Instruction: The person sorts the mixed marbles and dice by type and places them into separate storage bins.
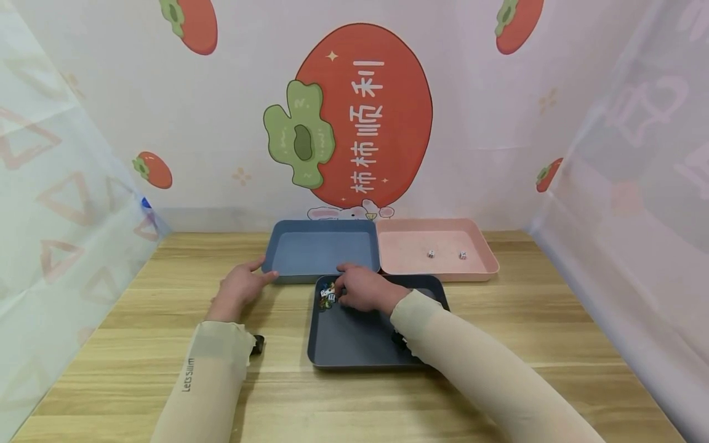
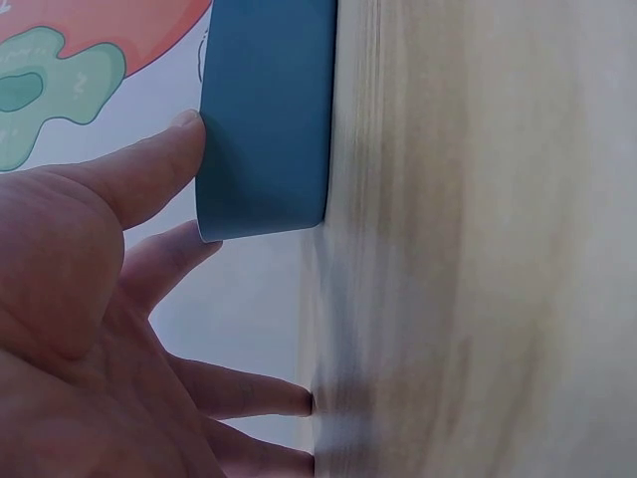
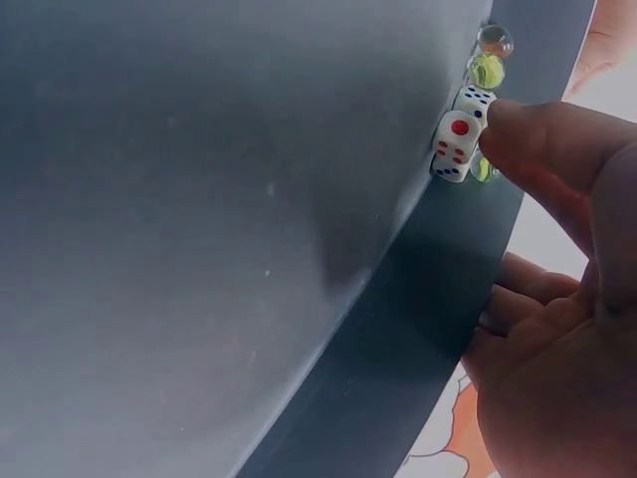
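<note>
My left hand (image 1: pixel 244 286) is at the near-left corner of the blue tray (image 1: pixel 321 277). Its thumb and forefinger touch the tray's rim, while other fingers spread down to the table in the left wrist view. Inside the dark grey tray (image 1: pixel 354 344), my right hand (image 1: pixel 362 288) reaches to the far-left corner. White dice (image 3: pixel 458 137) and glass marbles (image 3: pixel 487 71) lie bunched there against the wall. The right thumb and a finger meet beside the dice; whether they pinch one is hidden. Its other fingers hang outside the wall.
A pink tray (image 1: pixel 421 271) adjoins the blue tray's right side and holds two dice (image 1: pixel 463 255). All three trays stand on a wood-grain table (image 1: pixel 138 344). Behind is a printed cloth backdrop (image 1: pixel 232 123), with hanging sheets on both sides.
</note>
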A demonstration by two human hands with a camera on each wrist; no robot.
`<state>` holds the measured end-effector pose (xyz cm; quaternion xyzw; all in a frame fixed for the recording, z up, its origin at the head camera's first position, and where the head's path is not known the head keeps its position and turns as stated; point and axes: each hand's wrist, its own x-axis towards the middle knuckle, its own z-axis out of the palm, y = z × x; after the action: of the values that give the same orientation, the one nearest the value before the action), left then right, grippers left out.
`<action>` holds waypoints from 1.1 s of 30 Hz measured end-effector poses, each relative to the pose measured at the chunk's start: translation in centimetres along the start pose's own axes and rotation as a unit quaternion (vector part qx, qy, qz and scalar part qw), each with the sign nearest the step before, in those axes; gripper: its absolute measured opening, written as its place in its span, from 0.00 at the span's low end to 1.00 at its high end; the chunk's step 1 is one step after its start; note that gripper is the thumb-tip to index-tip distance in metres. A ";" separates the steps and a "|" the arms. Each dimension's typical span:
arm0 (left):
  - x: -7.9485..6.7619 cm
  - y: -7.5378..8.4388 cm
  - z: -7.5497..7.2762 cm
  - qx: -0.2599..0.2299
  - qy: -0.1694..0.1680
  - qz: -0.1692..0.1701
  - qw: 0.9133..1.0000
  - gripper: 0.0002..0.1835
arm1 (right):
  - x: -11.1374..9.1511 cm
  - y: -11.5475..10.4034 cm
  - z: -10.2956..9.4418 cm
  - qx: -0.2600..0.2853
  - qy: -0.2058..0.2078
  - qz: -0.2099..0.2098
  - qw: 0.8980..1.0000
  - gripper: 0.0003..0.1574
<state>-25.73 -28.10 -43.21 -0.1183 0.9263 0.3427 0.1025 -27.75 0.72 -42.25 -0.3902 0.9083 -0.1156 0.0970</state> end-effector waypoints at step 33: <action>-0.2 0.1 0.0 -0.002 0.000 -0.002 1.000 0.42 | 0.3 1.0 0.3 -0.018 -0.018 0.009 1.000 0.04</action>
<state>-25.59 -28.02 -43.09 -0.1204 0.9253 0.3446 0.1031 -28.57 1.14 -42.81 -0.3853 0.9120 -0.0908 0.1071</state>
